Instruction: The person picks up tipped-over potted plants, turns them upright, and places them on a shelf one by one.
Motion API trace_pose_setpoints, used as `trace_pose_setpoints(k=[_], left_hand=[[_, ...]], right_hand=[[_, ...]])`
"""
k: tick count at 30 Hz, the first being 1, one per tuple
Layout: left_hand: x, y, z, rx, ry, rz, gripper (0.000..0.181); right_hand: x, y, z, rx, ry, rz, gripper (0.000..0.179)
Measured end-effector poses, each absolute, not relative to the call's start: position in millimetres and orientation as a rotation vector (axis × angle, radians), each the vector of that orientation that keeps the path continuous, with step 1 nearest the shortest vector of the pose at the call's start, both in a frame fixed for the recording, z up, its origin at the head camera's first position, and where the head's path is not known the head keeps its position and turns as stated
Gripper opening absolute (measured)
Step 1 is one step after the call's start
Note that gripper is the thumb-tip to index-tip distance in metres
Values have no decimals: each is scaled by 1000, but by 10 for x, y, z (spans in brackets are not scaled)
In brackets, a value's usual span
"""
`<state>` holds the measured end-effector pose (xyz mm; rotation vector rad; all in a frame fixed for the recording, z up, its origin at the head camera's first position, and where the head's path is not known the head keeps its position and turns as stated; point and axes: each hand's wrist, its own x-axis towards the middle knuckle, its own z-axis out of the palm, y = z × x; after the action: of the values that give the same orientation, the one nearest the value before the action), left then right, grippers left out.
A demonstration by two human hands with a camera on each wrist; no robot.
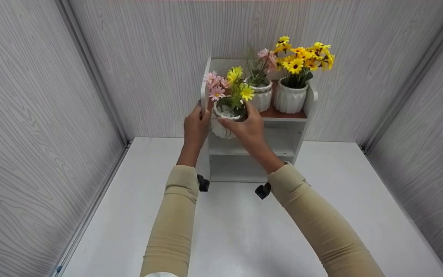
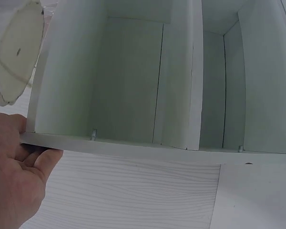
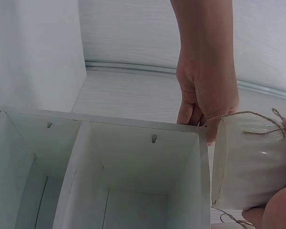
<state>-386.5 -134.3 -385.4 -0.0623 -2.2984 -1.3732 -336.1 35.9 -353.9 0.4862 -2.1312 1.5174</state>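
Note:
My right hand grips a white ribbed pot of pink and yellow flowers, thumb in front and fingers behind its rim. The pot hangs at the front left of a small white shelf unit's brown top board. Its underside shows in the left wrist view, and twine is tied round it in the right wrist view. My left hand holds the upper left side panel of the shelf unit, thumb and fingers on either side of its edge.
On the top board stand a white pot with pink flowers and, to its right, another pot with yellow flowers. Open compartments lie below. The unit stands on a white table against a grey wood-grain wall.

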Motion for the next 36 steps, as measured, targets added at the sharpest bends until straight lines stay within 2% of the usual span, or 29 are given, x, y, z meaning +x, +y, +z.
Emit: trace_pose_setpoints(k=[5, 13, 23, 36], left_hand=[[-3875, -1355, -3863, -63, -2307, -1384, 25], [-3877, -1356, -3894, -102, -2318, -1328, 43], [-3865, -1352, -3897, -121, -2287, -1335, 35], [-3863, -1359, -3895, -110, -2270, -1371, 27]], right_hand=[[-3469, 299, -3486, 427, -2162, 1492, 89], [-3683, 271, -3397, 379, -2264, 1464, 95], [-3838, 234, -3327, 296, -2334, 1488, 104], [-3822, 173, -3329, 306, -2261, 1465, 97]])
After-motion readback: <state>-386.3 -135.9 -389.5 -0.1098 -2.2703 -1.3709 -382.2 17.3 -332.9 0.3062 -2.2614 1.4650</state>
